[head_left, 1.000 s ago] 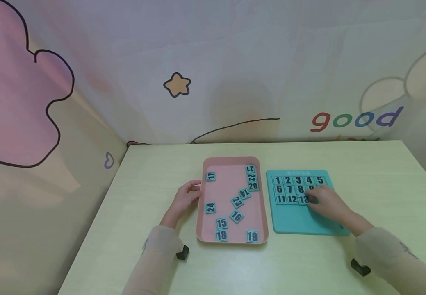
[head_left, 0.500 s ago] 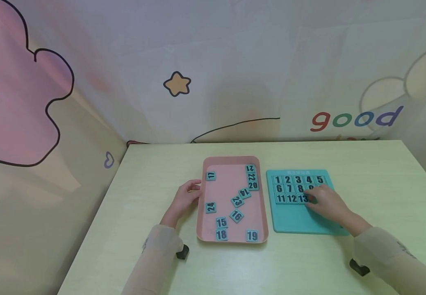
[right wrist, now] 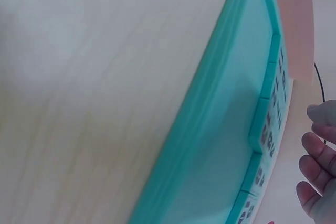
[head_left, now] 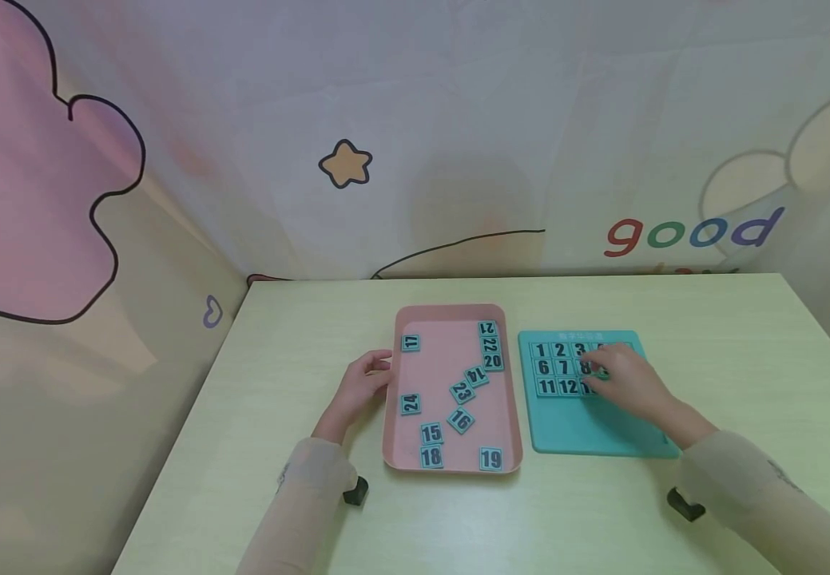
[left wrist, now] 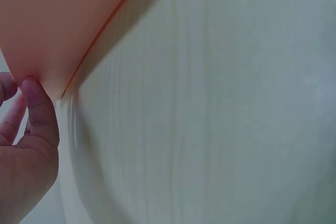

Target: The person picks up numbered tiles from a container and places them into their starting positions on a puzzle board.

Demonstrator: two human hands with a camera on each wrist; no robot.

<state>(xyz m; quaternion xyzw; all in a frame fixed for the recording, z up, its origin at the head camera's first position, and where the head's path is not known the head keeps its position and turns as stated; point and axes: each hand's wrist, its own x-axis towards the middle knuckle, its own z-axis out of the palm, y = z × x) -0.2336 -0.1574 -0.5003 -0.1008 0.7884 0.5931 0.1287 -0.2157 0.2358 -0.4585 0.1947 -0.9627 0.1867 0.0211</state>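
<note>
A pink tray (head_left: 391,399) holds several loose teal number tiles, among them 17 (head_left: 411,343), 24 (head_left: 411,404) and 19 (head_left: 490,459). My left hand (head_left: 363,385) grips the tray's left rim; in the left wrist view the thumb (left wrist: 37,103) presses against the tray's edge (left wrist: 52,19). To the right lies a teal puzzle board (head_left: 580,431) with tiles 1 to 13 set in rows. My right hand (head_left: 619,374) hovers over the board's upper right with relaxed fingers, hiding tiles 4, 5, 9, 10 and part of 13. It holds nothing. The right wrist view shows the board (right wrist: 226,145) and loosely bent fingers (right wrist: 320,171).
Tray and board lie side by side on a pale wooden table (head_left: 299,335), which meets a cartoon-printed backdrop behind and at the left. The board's lower two rows are bare. A small black clip sits by each sleeve, near the front edge.
My right hand has slid up and slightly left from tile 13 and now covers the second row's right end. The left hand and tray have stayed still.
</note>
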